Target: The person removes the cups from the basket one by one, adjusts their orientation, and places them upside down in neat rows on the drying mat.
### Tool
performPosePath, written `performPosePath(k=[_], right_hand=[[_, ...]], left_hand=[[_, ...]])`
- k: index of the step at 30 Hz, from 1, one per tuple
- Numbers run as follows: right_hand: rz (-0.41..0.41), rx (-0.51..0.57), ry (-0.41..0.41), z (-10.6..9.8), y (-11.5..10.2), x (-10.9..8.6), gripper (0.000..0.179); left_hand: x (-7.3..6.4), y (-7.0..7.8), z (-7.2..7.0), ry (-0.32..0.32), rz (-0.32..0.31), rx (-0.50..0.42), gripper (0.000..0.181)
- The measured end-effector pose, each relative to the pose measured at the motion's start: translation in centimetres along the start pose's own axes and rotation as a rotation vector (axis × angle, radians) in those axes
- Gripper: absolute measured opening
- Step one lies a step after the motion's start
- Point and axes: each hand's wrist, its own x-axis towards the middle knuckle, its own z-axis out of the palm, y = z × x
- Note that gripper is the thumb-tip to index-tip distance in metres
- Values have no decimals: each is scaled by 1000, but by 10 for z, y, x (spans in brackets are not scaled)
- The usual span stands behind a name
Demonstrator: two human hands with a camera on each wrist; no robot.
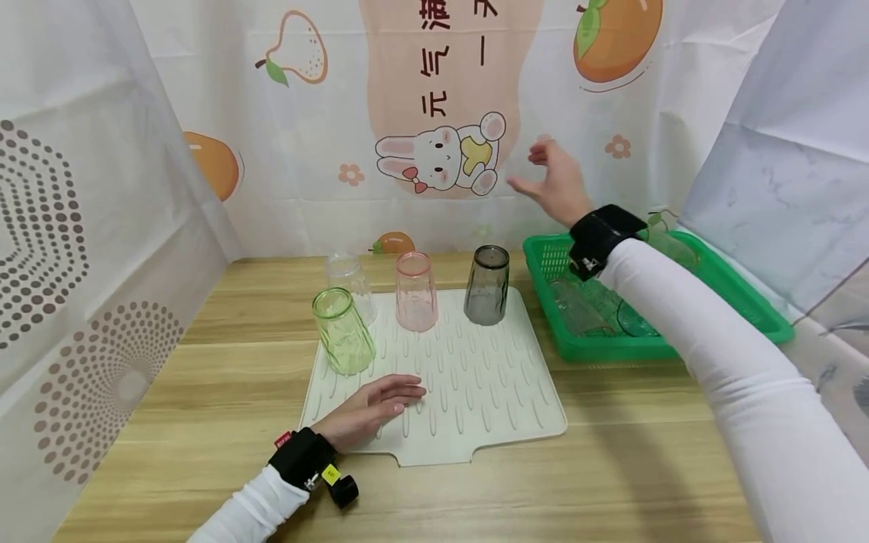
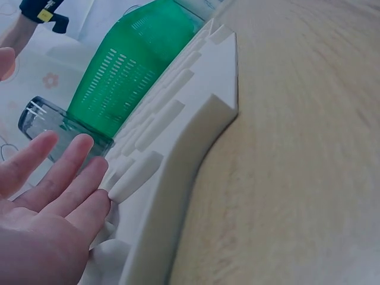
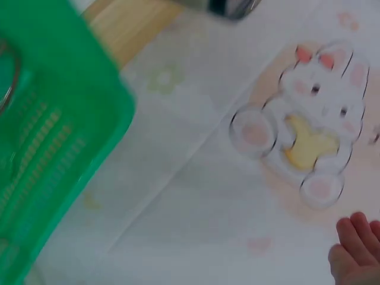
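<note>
The left hand [image 1: 372, 407] lay low at the centre of the head view, over the lower left part of a white ribbed mat [image 1: 475, 411]. Its fingers [image 2: 70, 163] were extended and relaxed, with nothing in their hold. The right hand [image 1: 558, 185] was raised at the upper right of centre, in front of a printed curtain [image 1: 292, 173]; its thumb stood well away from its fingers [image 3: 358, 234], leaving a wide gap with nothing gripped.

Four glasses stood on the mat, narrower end up: a green glass [image 1: 344, 335] at its left, near the left hand, a clear glass [image 1: 349, 279] just behind that one, a pink glass [image 1: 416, 294] at upper centre, and a grey glass [image 1: 486, 290] at its upper right corner.

A green basket [image 1: 611, 349] sat right of the mat on the wooden surface [image 1: 441, 509], partly hidden by the right arm, with more glasses [image 1: 577, 308] lying inside. Black bands [image 1: 303, 458] circled both wrists over white sleeves [image 1: 733, 362].
</note>
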Motion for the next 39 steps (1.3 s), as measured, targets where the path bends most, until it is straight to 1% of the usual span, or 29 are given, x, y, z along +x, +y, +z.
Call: performPosePath(k=[2,3,5,8,9,10,14,17,20,23,29,32,36,39], right_hand=[[26,-18,-26,-13,9,-1,57],[31,-44,-32,-19,13,-2,56],[18,-111,-34,-32,22,-4,54],[-16,-201,-8,-52,37,-6,50],[-17,-228,-4,-58,42,-7,50],[-7,-234,-13,-64,47,-8,50],[85,-261,-87,-88,66,-13,49],[152,-325,-153,-103,78,-16,50],[218,-374,-217,-113,87,-19,53],[262,-399,-257,-119,95,-23,52],[270,-422,-290,-122,103,-26,49],[279,-436,-350,-120,105,-27,47],[262,-480,-431,-115,111,-32,45],[260,-515,-454,-111,118,-37,44]], left_hand=[[0,1,-1,-4,-1,0,50],[-1,1,-2,-6,-4,-1,49],[0,2,-3,-9,-9,-3,49],[1,3,-4,-17,-13,-4,50],[1,3,-4,-20,-16,-5,51],[1,4,-5,-23,-17,-5,52],[3,5,-5,-30,-24,-11,52],[3,6,-5,-19,-40,-11,51],[3,6,-6,-6,-53,-12,49],[2,5,-8,-3,-59,-16,49],[1,4,-10,-4,-37,-25,52],[0,4,-10,-5,-29,-22,50],[0,2,-11,-10,-24,-19,49],[-1,0,-11,-13,-26,-20,50]])
